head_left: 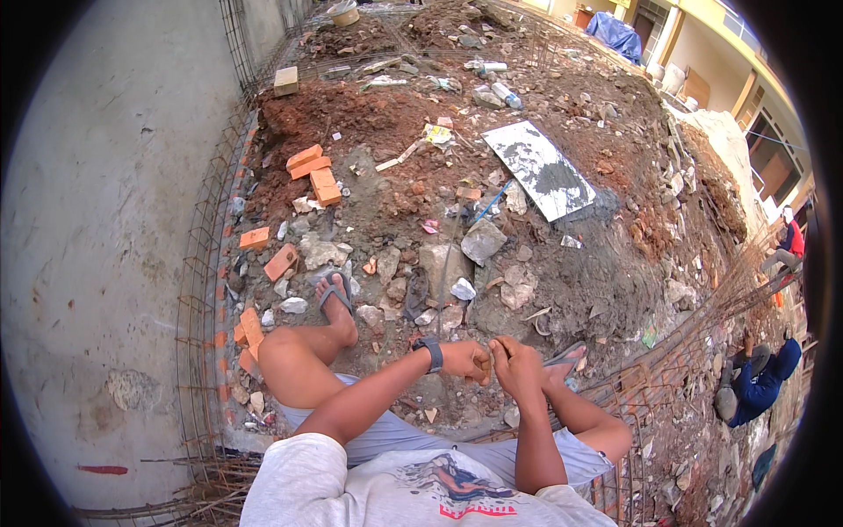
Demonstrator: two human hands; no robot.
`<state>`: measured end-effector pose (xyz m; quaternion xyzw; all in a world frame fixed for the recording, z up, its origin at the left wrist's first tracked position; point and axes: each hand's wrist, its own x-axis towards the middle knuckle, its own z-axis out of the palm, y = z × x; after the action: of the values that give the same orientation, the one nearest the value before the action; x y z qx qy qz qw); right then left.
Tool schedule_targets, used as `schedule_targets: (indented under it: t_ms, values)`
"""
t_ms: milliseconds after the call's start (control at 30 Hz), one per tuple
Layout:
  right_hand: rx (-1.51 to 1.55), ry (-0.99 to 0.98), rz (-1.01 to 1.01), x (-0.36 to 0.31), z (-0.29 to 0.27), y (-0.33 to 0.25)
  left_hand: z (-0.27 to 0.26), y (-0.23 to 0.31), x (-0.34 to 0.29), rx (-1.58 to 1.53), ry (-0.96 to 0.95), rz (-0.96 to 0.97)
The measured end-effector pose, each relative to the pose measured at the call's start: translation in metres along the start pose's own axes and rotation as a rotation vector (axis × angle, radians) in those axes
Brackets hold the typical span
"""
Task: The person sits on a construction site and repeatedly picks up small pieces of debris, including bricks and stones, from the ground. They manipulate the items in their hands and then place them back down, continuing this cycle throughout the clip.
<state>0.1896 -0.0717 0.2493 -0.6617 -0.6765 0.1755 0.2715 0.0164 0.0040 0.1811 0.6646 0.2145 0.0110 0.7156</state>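
Note:
My left hand (465, 361), with a dark watch (429, 353) on its wrist, is closed with curled fingers in front of my lap. Close beside it my right hand (518, 362) is also closed, thumb pressed to the fingers. Whatever the two hands pinch between them is too small or hidden to make out. Below and beyond them lies rubble, with a grey stone block (483, 241) and a white stone (463, 289) nearest. My sandalled feet rest on the ground to either side, the left sandal (338, 288) among broken stones.
Orange bricks (325, 186) lie scattered at left, beside a rebar cage (198, 290) along the grey wall (105, 220). A mortar-smeared white board (540, 171) lies ahead. Rebar rods (667, 360) run along the right, where a person in dark blue (762, 382) crouches. Another person in red (793, 239) is farther off.

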Motion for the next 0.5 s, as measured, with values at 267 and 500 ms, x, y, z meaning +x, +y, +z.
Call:
schedule_targets:
  t_ms: [267,500]
  values:
    - [0.539,-0.009,0.112,0.044,-0.003,0.007,0.017,-0.011,0.006,-0.062,-0.064,-0.020]
    - [0.737,-0.216,0.194,0.021,-0.052,0.033,0.012,-0.018,0.015,0.011,0.106,-0.057]
